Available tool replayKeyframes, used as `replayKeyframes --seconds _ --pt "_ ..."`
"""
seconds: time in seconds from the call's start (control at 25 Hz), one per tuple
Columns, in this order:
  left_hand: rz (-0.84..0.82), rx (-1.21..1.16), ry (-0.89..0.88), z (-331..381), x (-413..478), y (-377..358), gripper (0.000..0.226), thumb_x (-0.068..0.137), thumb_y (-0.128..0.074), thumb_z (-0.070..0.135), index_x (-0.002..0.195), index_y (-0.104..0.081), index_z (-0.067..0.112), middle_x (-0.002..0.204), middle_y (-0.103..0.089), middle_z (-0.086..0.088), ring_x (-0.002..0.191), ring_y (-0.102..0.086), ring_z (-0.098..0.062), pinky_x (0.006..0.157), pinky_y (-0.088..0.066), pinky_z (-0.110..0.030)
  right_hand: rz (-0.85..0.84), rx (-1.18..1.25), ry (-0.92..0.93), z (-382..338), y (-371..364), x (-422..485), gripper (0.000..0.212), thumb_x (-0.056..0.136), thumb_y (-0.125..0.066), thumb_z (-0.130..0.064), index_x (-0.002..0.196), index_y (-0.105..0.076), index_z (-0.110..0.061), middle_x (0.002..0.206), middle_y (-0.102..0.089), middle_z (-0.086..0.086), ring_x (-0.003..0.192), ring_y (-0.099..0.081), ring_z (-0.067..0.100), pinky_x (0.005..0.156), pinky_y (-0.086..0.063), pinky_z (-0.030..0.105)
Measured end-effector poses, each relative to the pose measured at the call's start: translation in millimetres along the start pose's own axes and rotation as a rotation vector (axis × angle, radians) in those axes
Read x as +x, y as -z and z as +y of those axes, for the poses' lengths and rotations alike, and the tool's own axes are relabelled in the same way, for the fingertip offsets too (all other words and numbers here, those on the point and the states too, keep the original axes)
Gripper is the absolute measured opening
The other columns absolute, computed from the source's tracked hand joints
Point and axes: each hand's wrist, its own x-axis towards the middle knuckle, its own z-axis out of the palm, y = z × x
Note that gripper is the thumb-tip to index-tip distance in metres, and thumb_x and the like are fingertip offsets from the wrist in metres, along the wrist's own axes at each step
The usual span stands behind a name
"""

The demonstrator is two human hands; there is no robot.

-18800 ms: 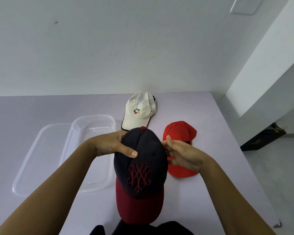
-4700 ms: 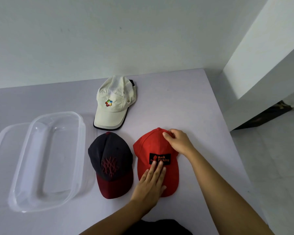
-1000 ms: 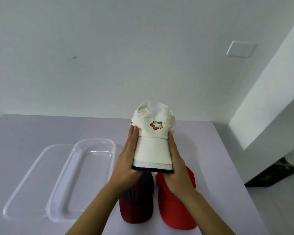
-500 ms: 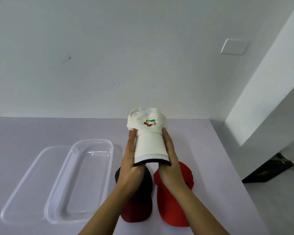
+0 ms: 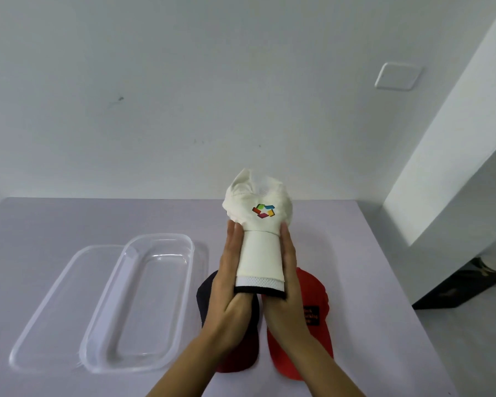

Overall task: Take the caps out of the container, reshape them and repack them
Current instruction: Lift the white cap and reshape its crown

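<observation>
I hold a cream cap (image 5: 259, 239) with a coloured logo above the table, its brim squeezed into a narrow curve between both palms. My left hand (image 5: 232, 285) presses the brim's left side and my right hand (image 5: 287, 293) presses its right side. The crown is crumpled and points away from me. Under my hands lie a navy cap with a dark red brim (image 5: 235, 353) and a red cap with a black patch (image 5: 312, 316), side by side on the table. The clear plastic container (image 5: 143, 305) stands empty to the left.
The container's clear lid (image 5: 52, 305) lies flat just left of it. The lilac table (image 5: 370, 267) ends at a white wall behind and at a drop on the right, where a white pillar (image 5: 455, 167) and a dark object on the floor (image 5: 458, 287) are.
Over the last second my palms have pressed closer together, curling the cream cap's brim tighter, and the crown has crumpled more. Before that I flattened the red cap on the table.
</observation>
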Motion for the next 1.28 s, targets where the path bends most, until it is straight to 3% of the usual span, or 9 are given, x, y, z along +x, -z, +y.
replayKeyframes --seconds 0.12,0.24,0.48,0.64,0.72,0.84,1.0,1.16,1.28 --pt "-0.081 0.233 -0.143 -13.1 0.2 21.7 0.066 0.087 -0.039 0.013 0.137 -0.031 0.055 0.159 -0.004 0.014 0.145 -0.008 0.002 0.111 -0.021 -0.011 -0.116 -0.304 0.111 -0.1 27.3 10.8 0.092 0.076 -0.066 0.0 0.147 -0.017 -0.034 0.158 -0.015 -0.006 0.138 -0.019 -0.009 0.102 -0.031 0.005" --pt "-0.132 0.468 -0.274 -29.3 2.8 34.5 0.059 0.091 -0.04 0.021 0.138 -0.029 0.055 0.16 0.003 0.012 0.148 0.002 -0.013 0.118 -0.017 -0.034 -0.2 -0.528 0.168 -2.6 36.8 7.5 0.102 0.076 -0.067 -0.011 0.148 0.0 -0.038 0.158 0.014 -0.007 0.136 0.002 -0.017 0.099 -0.023 -0.002" --pt "-0.05 0.288 -0.297 -23.9 -6.1 7.9 0.068 0.089 -0.055 0.012 0.138 -0.033 0.053 0.159 0.0 0.02 0.148 -0.008 -0.028 0.109 -0.032 -0.058 -0.035 -0.186 0.199 -0.6 9.6 -12.0 0.079 0.082 -0.044 0.006 0.144 -0.019 -0.037 0.158 -0.004 0.012 0.145 -0.005 0.002 0.108 -0.023 0.008" --pt "-0.257 0.378 -0.259 -26.1 -8.0 19.3 0.083 0.076 -0.049 0.013 0.145 -0.019 0.049 0.159 0.005 0.018 0.149 0.0 -0.017 0.117 -0.023 -0.041 -0.101 -0.307 0.27 16.0 30.1 -10.5 0.066 0.089 -0.05 -0.015 0.14 -0.026 -0.05 0.159 0.003 0.007 0.145 -0.011 0.004 0.109 -0.027 0.013" --pt "-0.325 -0.03 -0.071 -17.1 -4.8 27.7 0.098 0.06 -0.051 0.014 0.148 -0.013 0.038 0.159 -0.006 0.017 0.147 -0.009 -0.009 0.117 -0.025 -0.029 -0.109 -0.419 0.305 24.2 43.0 -9.0 0.057 0.091 -0.045 -0.03 0.14 -0.025 -0.05 0.16 0.007 0.001 0.146 -0.005 0.01 0.113 -0.022 0.015" --pt "0.097 -0.773 0.456 -9.3 14.5 34.4 0.064 0.078 -0.055 0.02 0.139 -0.038 0.023 0.15 -0.04 -0.003 0.135 -0.041 -0.021 0.102 -0.04 -0.033 -0.134 -0.532 0.321 33.1 44.8 -11.5 0.06 0.089 -0.041 -0.021 0.142 -0.026 -0.045 0.159 0.007 0.001 0.147 -0.003 0.025 0.116 -0.021 0.029" --pt "0.101 -0.665 0.873 -8.9 40.8 37.9 0.055 0.091 -0.047 0.054 0.121 -0.063 0.01 0.115 -0.07 -0.014 0.108 -0.065 -0.03 0.095 -0.049 -0.045 -0.333 -0.626 0.37 38.1 39.0 -21.1 0.064 0.092 -0.043 -0.017 0.144 -0.019 -0.046 0.158 0.012 0.0 0.147 0.0 0.024 0.117 -0.018 0.026" --pt "0.289 -0.421 0.758 -5.3 44.0 38.3 0.038 0.088 -0.055 0.052 0.101 -0.073 0.02 0.089 -0.078 0.002 0.095 -0.07 -0.019 0.085 -0.054 -0.038 -0.437 -0.232 -0.184 36.1 46.9 -26.0 0.111 0.068 -0.063 -0.012 0.137 0.01 -0.06 0.148 0.009 -0.04 0.145 -0.006 0.007 0.107 -0.032 0.021" --pt "0.203 -0.474 0.75 -1.0 40.3 32.8 0.05 0.09 -0.042 0.06 0.107 -0.07 0.022 0.095 -0.077 0.0 0.095 -0.07 -0.019 0.08 -0.053 -0.036 -0.24 0.556 -0.524 31.0 56.4 -9.9 0.116 0.045 -0.088 -0.045 0.142 -0.025 -0.04 0.142 -0.047 -0.012 0.134 -0.041 0.018 0.109 -0.036 0.041"
